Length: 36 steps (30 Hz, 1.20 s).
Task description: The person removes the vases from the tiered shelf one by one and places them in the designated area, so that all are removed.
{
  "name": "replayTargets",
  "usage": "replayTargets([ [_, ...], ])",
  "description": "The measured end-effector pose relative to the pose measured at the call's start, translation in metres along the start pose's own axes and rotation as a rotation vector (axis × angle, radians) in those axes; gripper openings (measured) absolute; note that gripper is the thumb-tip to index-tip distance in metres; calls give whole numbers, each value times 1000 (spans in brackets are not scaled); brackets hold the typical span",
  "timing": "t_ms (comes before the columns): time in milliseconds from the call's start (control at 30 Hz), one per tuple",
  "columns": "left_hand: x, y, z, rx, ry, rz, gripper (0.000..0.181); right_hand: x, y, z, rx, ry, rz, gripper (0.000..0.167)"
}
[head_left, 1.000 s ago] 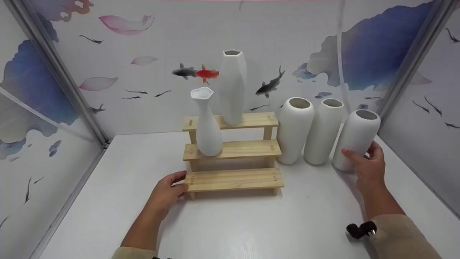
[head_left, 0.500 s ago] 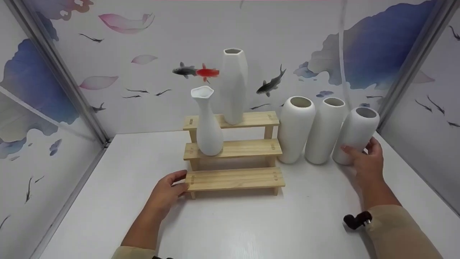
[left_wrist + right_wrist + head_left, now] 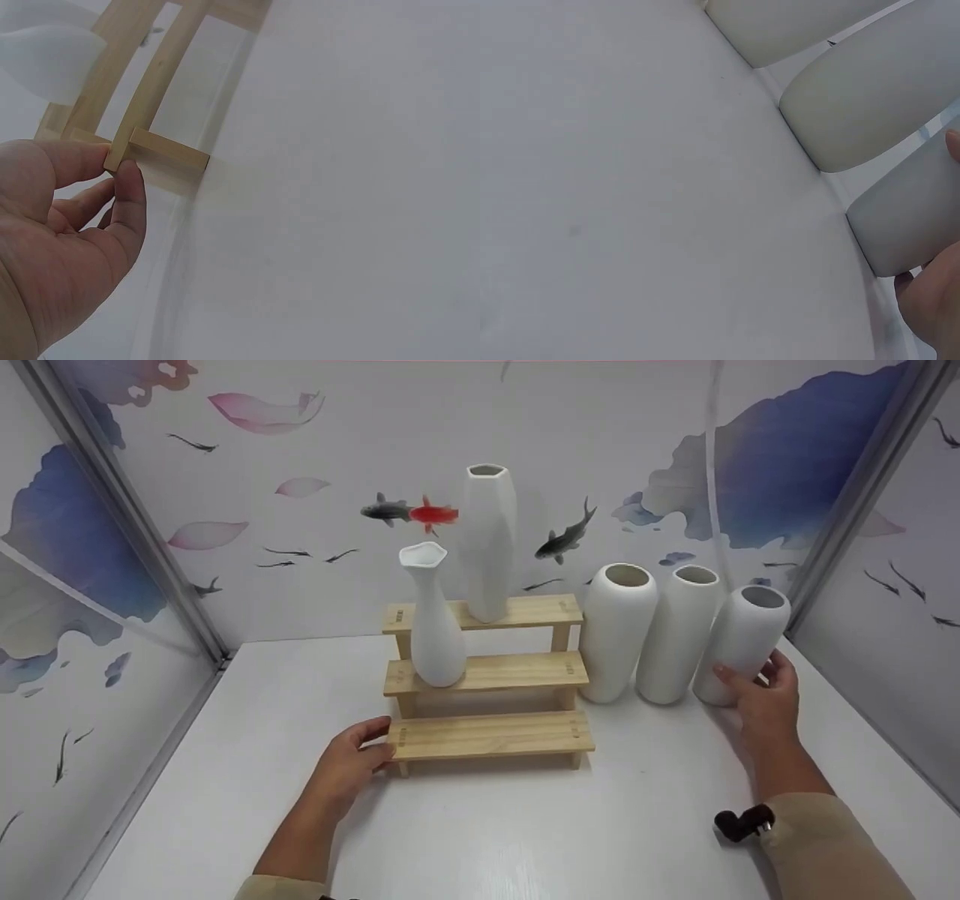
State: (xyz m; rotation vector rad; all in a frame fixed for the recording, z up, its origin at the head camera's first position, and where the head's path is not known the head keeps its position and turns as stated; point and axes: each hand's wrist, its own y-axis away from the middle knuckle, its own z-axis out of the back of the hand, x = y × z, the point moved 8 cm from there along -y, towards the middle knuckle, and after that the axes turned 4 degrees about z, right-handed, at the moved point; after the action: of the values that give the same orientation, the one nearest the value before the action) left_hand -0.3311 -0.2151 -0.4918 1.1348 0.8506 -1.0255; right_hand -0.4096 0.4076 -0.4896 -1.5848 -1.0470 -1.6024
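Note:
A three-tier wooden stand (image 3: 491, 737) stands mid-table. My left hand (image 3: 349, 765) pinches the left end of its lowest board; in the left wrist view the hand (image 3: 75, 240) has thumb and fingers on the board's end (image 3: 124, 146). At the right, my right hand (image 3: 769, 701) grips the low part of a short white vase (image 3: 742, 634), which rests on the table. The right wrist view shows this vase (image 3: 911, 214) with part of the hand (image 3: 934, 300). A flared-neck vase (image 3: 437, 641) is on the middle board, a tall faceted vase (image 3: 489, 544) on the top board.
Two more white vases, a wide one (image 3: 619, 634) and a slimmer one (image 3: 677, 637), stand between the stand and the held vase. Behind them rises a wall (image 3: 322, 570) painted with fish and petals. Metal posts (image 3: 142, 517) mark the corners of the white table (image 3: 525, 832).
My right hand and the short vase have moved slightly back and to the left, closer to the slimmer vase. My left hand keeps its hold on the stand.

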Motion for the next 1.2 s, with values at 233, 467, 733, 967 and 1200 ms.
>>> replayTargets([
  [233, 2, 0, 0, 3, -13, 7, 55, 7, 9, 4, -38, -49, 24, 107],
  [467, 3, -1, 0, 2, -14, -2, 55, 12, 20, 4, -108, -51, 42, 97],
  [733, 0, 2, -1, 8, -2, -9, 55, 17, 32, 4, -187, -42, 66, 89],
  [967, 1, 1, -2, -4, -19, 3, 56, 28, 45, -2, -221, -84, 116, 79],
  [1200, 1, 0, -1, 3, -14, 0, 56, 43, 64, -17, -175, -148, 230, 68],
])
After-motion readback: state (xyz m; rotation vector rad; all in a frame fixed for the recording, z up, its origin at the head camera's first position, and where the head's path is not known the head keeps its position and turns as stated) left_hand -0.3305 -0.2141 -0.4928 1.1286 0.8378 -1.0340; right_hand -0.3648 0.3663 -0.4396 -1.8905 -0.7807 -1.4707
